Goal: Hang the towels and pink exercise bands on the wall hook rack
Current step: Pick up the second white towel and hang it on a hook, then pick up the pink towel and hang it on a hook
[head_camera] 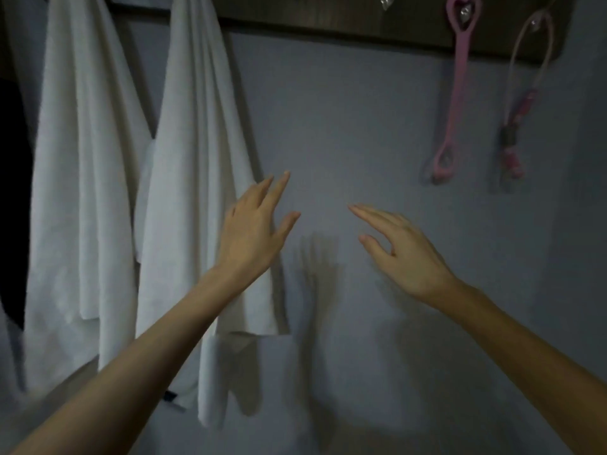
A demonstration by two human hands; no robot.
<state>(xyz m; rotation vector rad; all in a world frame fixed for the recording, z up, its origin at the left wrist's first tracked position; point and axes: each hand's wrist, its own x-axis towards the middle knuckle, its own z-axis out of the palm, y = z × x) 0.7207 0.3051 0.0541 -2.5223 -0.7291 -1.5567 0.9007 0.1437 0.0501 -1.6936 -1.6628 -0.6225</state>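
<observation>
Two white towels hang from the dark wooden hook rack (328,26) along the top: one towel (82,159) at the left, a second towel (197,159) beside it. A pink exercise band (456,93) with a heart-shaped loop hangs on a hook at the right. A paler pink band (522,119) with handles hangs just right of it. My left hand (253,231) is raised in front of the second towel's right edge, fingers apart, holding nothing. My right hand (400,247) is raised before the bare wall, fingers apart and empty.
The grey wall (345,126) fills the middle between towels and bands. Clear hooks (386,3) show on the rack above that gap. A dark opening (10,192) lies at the far left edge. Hand shadows fall on the wall below.
</observation>
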